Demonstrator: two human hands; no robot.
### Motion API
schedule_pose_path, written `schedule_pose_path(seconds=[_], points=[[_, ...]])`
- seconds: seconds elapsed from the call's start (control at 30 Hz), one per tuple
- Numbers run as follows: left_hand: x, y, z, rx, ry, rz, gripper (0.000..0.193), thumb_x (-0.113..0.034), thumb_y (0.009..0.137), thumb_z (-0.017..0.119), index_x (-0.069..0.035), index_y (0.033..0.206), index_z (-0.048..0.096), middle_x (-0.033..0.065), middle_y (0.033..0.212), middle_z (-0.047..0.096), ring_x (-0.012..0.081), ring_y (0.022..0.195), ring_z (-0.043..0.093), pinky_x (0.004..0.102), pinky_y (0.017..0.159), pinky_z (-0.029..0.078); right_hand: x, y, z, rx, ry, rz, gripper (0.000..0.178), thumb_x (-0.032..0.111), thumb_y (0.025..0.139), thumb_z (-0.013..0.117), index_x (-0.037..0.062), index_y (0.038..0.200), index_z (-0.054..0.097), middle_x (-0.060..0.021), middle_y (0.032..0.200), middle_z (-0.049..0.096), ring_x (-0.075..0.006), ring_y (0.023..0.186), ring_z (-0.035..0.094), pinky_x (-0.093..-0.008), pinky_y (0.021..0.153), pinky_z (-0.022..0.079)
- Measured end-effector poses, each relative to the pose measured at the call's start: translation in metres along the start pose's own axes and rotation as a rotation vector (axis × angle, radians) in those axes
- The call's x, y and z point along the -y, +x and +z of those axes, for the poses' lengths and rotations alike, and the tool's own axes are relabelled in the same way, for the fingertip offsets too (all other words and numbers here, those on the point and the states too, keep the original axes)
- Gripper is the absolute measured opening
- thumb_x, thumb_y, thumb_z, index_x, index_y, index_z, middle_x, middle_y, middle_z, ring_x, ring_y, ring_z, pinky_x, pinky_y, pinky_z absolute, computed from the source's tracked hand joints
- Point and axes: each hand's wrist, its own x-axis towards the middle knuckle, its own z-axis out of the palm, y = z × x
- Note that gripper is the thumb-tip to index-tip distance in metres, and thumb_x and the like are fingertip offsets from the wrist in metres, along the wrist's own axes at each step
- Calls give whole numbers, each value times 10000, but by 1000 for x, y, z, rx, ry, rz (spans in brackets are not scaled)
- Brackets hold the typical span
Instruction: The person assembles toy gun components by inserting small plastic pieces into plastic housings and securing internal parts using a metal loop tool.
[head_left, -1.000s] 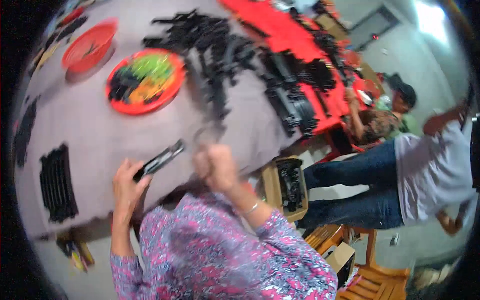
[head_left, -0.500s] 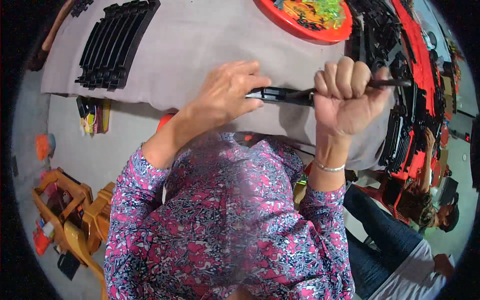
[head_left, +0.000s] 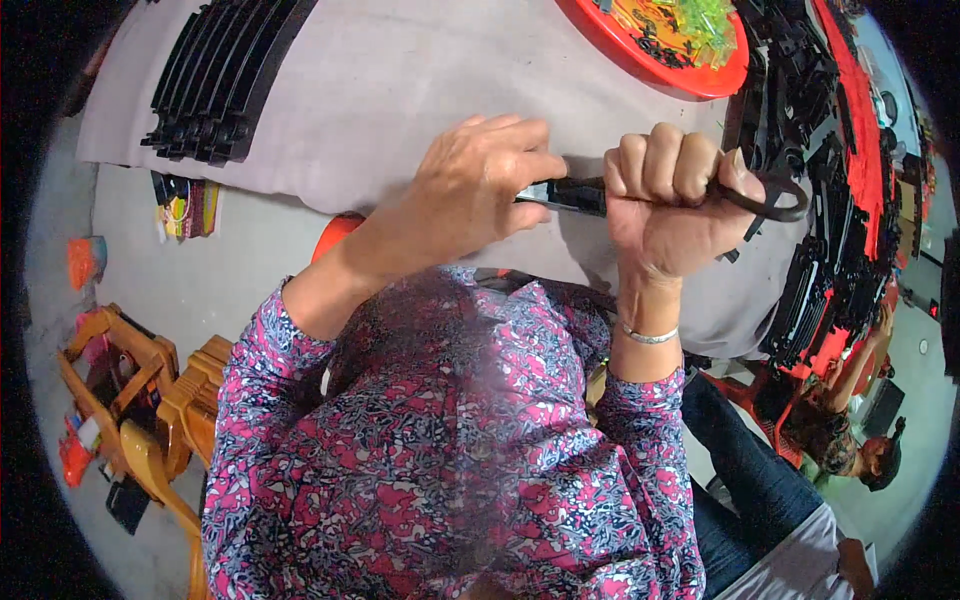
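In front of my body, over the table's near edge, my left hand [head_left: 480,180] pinches one end of a black plastic strip [head_left: 578,198] between thumb and fingers. My right hand [head_left: 672,200] is closed in a fist around a dark tool [head_left: 790,206] with a looped handle, like one side of a pair of scissors. Its narrow end reaches left along the strip toward my left fingertips. The fist hides the tool's middle, and the left fingers cover the strip's left end.
A row of curved black strips [head_left: 225,80] lies on the cloth-covered table [head_left: 400,60] at the far left. At the far right stands a red basin [head_left: 690,88] with yellow-green and black small parts. Black parts [head_left: 795,100] are heaped along the right. Another person [head_left: 845,440] sits at right.
The right hand has moved slightly left, toward my left hand, and turned so the tool's loop now shows. Less of the strip is visible between the hands. The view has shifted a little.
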Motion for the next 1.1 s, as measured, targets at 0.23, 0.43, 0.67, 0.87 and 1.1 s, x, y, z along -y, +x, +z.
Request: schedule_pose_path(seconds=[0.23, 0.43, 0.67, 0.87, 1.1], points=[[4, 0, 6, -33, 32, 1, 305, -144, 603, 807, -86, 883, 701, 54, 836, 551, 262, 856, 592, 399, 762, 476, -1, -2, 7, 23, -110, 58, 463, 382, 912, 451, 119, 557, 312, 5, 539, 265, -140, 521, 214, -327, 523, 213], [6, -1, 14, -78, 47, 15, 313, -152, 589, 813, -90, 874, 697, 43, 859, 551, 245, 871, 589, 396, 763, 479, -7, -2, 18, 12, -165, 42, 458, 359, 883, 479, 115, 542, 297, 3, 527, 250, -148, 511, 240, -337, 524, 219], [6, -3, 16, -138, 79, 15, 294, -145, 583, 808, -80, 843, 687, 40, 891, 559, 247, 881, 586, 390, 758, 480, -7, 7, 31, 57, -818, 16, 439, 309, 850, 499, 70, 553, 282, -24, 515, 283, -165, 485, 269, -347, 485, 226], [6, -2, 16, -205, 46, 98, 305, -143, 583, 806, -51, 839, 668, 59, 899, 568, 269, 876, 588, 397, 758, 478, -9, 6, 28, 180, -896, -27, 337, 281, 832, 509, 80, 606, 360, -63, 548, 370, -223, 445, 368, -349, 445, 331], [6, -7, 8, -72, -58, 60, 412, -153, 653, 777, -12, 1017, 648, 148, 926, 575, 357, 916, 582, 442, 800, 470, 3, -1, 3, -35, 36, 13, 499, 469, 935, 419, 125, 588, 312, 14, 554, 272, -129, 506, 208, -314, 484, 188]])
